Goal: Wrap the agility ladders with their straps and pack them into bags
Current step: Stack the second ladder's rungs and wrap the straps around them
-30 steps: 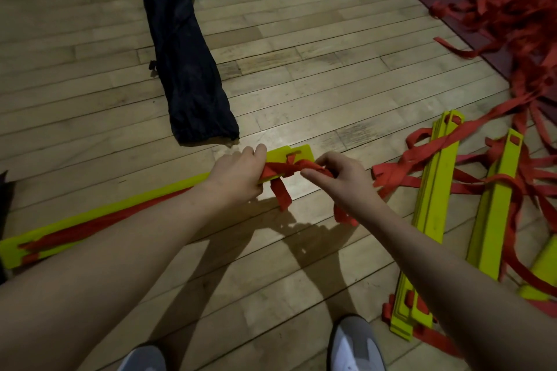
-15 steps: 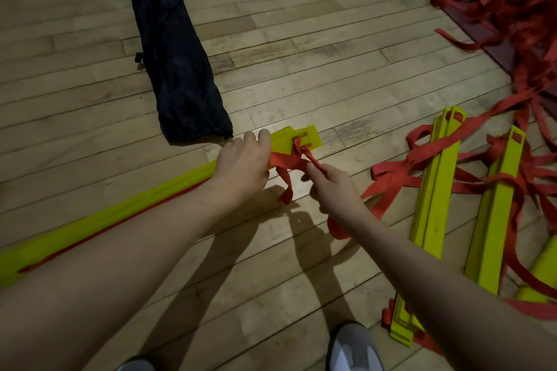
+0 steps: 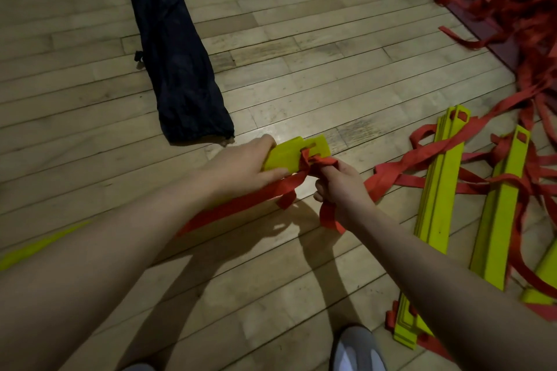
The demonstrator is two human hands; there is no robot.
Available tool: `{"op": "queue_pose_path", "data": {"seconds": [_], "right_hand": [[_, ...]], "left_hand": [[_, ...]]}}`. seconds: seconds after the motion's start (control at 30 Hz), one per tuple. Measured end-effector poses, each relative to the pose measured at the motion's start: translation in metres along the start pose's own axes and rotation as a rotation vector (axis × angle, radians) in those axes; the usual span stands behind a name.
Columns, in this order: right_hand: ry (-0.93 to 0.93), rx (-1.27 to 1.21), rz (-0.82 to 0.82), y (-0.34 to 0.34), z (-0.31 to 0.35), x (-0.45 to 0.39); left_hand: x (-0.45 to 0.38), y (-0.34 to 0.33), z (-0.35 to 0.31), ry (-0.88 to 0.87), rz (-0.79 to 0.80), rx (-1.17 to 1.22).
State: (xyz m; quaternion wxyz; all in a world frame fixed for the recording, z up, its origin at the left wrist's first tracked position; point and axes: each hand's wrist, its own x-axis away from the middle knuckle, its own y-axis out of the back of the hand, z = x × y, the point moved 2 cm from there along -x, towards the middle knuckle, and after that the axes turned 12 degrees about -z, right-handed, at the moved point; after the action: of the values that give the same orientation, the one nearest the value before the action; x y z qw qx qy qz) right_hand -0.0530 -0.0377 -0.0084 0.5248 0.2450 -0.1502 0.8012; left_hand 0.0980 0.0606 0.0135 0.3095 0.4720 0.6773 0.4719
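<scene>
At the centre of the frame I clamp the stacked yellow rungs (image 3: 289,156) in my left hand (image 3: 241,169), fingers curled over the top edge. My right hand (image 3: 340,187) pinches the red strap (image 3: 313,161) bunched at the slot. The rungs look stiff and light; the webbing is soft, likely to slip, so I grip near the knot. The black bag (image 3: 174,66) lies upper left, bare floor between; tangled ladders (image 3: 446,190) crowd the right.

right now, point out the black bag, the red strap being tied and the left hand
black bag (image 3: 177,69), head view, middle of the fabric
red strap (image 3: 316,161), head view, bunched part at the slot
left hand (image 3: 241,166), head view, back of the hand
</scene>
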Motion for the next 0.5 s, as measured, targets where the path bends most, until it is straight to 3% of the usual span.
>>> {"op": "queue_pose_path", "data": {"seconds": [0.23, 0.4, 0.5], "right_hand": [[-0.012, 0.007, -0.006, 0.0, 0.004, 0.0], [0.014, 0.233, -0.052, 0.008, 0.0, 0.003], [0.066, 0.196, -0.03, 0.009, 0.002, 0.005]], "left_hand": [[0.0, -0.005, -0.003, 0.01, -0.018, -0.011], [-0.006, -0.014, 0.001, 0.076, -0.082, -0.055], [-0.008, -0.019, 0.002, 0.108, -0.026, -0.025]]}}
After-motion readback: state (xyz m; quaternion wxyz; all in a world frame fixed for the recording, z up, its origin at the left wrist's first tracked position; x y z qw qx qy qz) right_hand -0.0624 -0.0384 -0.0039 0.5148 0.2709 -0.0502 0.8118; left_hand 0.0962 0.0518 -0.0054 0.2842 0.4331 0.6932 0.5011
